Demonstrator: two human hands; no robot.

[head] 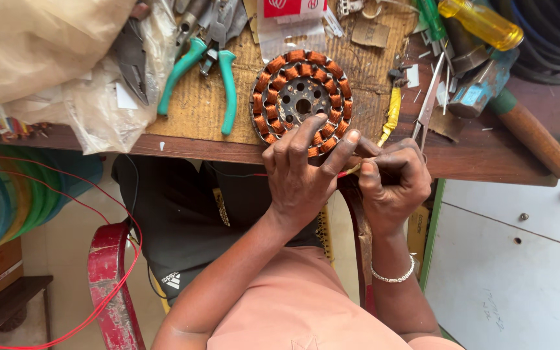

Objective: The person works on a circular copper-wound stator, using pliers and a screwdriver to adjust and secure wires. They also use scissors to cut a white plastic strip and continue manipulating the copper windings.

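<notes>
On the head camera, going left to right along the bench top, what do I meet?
Crumpled plastic bag → green-handled pliers → copper-wound stator under the left hand → scissors → hammer with wooden handle.

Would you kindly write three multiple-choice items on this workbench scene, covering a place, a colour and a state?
1. Where does the copper-wound stator lie?
A. on the floor
B. at the bench's near edge
C. inside a plastic bag

2. What colour are the pliers' handles?
A. teal green
B. black
C. orange

3. What is the left hand doing?
A. hanging free
B. gripping the hammer
C. resting fingers on the stator

Answers: 1 B, it sits on the cardboard by the bench edge; 2 A, both grips are teal green; 3 C, its fingers lie on the stator's rim while the right hand pinches a wire.
</notes>
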